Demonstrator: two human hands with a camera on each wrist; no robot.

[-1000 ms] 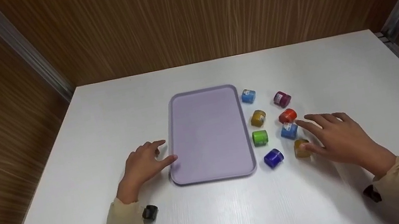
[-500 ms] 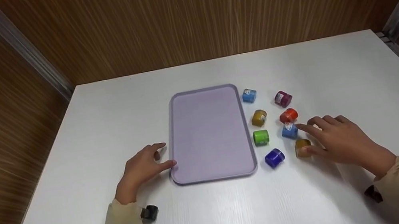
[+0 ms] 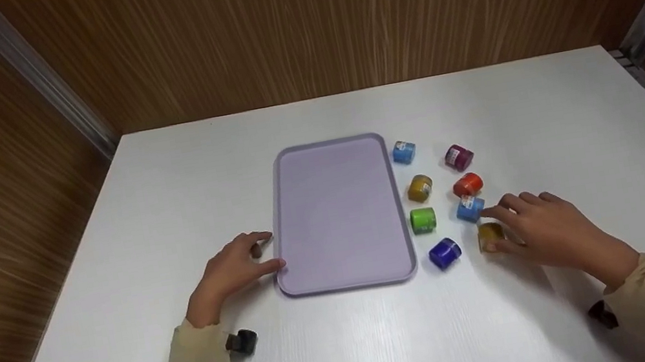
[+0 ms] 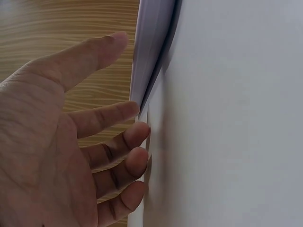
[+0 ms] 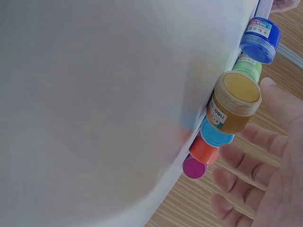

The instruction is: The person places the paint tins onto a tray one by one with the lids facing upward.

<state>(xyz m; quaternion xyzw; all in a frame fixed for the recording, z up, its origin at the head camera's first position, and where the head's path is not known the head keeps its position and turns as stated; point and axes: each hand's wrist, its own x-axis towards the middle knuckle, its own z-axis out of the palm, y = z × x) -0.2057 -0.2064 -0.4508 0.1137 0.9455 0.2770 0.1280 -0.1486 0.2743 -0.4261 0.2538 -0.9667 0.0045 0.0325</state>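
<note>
In the head view, my right hand (image 3: 543, 229) reaches down over an ochre paint jar (image 3: 488, 234) lying on its side. Thumb and index finger straddle that jar, the index between it and a blue paint jar (image 3: 470, 209). The right wrist view shows the thumb (image 5: 284, 101) beside the ochre lid, the other fingers spread and loosely bent. My left hand (image 3: 232, 268) is at the near left side of a lilac tray (image 3: 338, 217), its thumb at the rim. In the left wrist view the left fingers are apart, with the index fingertip (image 4: 130, 109) by the tray's edge.
More paint jars lie right of the tray: light blue (image 3: 403, 152), ochre (image 3: 419, 188), green (image 3: 423, 220), purple-blue (image 3: 445, 253), red (image 3: 468, 185) and magenta (image 3: 459, 157). A black jar-like object (image 3: 247, 341) is beside the left sleeve. Wood-grain panels (image 3: 335, 21) enclose the white table (image 3: 350, 347).
My right index finger has come down toward the thumb, narrowing the gap around the near ochre jar. The left thumb has dropped slightly at the tray's rim. The jars lie as before.
</note>
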